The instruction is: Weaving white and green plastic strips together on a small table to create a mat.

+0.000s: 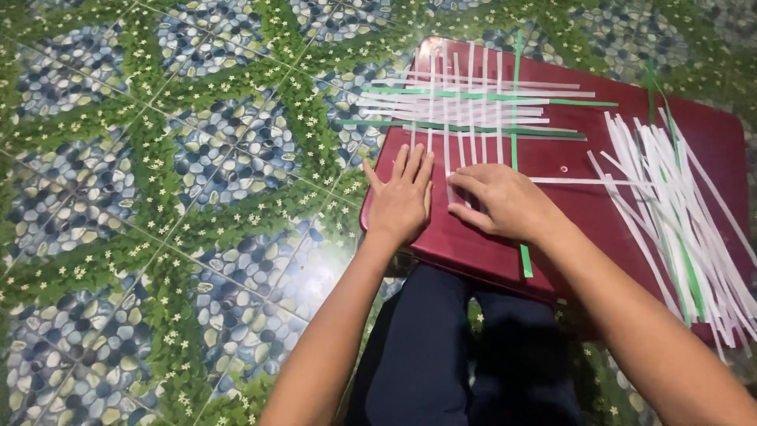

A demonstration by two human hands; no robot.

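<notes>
While flat on the red tray (568,158), both hands (402,201) beside woven paper strips (465,106).

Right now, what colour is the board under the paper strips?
Dark red board, seen in the head view.

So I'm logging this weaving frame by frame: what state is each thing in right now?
woven paper strips: partly interlaced, white and green, lying flat on the board
loose paper strips: unwoven, heaped at the board's right side
red board: flat, across the person's lap
left hand: open, palm down on the board
right hand: fingers pressing on strip ends
</notes>
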